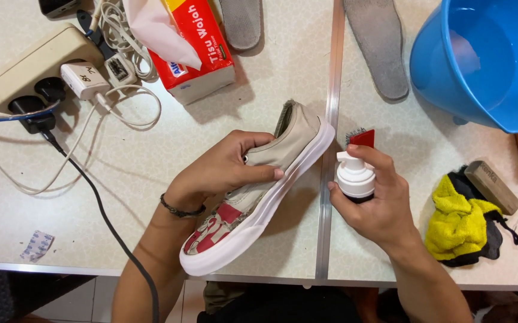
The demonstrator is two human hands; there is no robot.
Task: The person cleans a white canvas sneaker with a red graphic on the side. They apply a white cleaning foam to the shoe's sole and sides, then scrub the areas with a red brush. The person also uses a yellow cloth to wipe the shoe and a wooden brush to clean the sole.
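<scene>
Head view: left hand (223, 170) gripping shoe (271, 179) over table edge (151, 270), right hand (375, 203) around pump bottle (354, 176).

Both hands curled closed, left (223, 170) and right (378, 203), forearms converging.

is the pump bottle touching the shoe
Apart. The head view shows a strip of table between the pump bottle in the right hand and the white sole of the shoe, held by the left hand.

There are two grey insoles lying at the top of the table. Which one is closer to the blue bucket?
The longer-looking insole, right of the table's metal seam, lies next to the blue bucket. The other insole sits left of the seam, by the red tissue box.
</scene>
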